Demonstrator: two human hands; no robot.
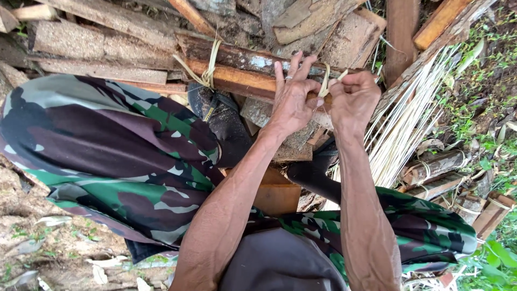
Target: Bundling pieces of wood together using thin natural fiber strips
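Left hand [293,99] rests on bundle of wood slats [242,73], thumb and forefinger pinching pale strip [325,82], other fingers spread upward. Right hand [353,99] closed in fist around same strip, just beside left. Strip loops round bundle's right end. Second pale tie [207,70] already knotted round bundle further left. Loose pale strips [404,129] lie fanned to right. Black boot [223,121] presses bundle from below. Camouflage trousers [107,156] cover bent knees.

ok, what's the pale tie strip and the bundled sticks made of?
Pale yellow flat tie strip, pinched between left hand and right hand: looks like split bamboo or rattan, matte and fibrous; cannot tell which. Reddish-brown bundled sticks: rough split wood, unfinished, with visible grain and patches of bark.
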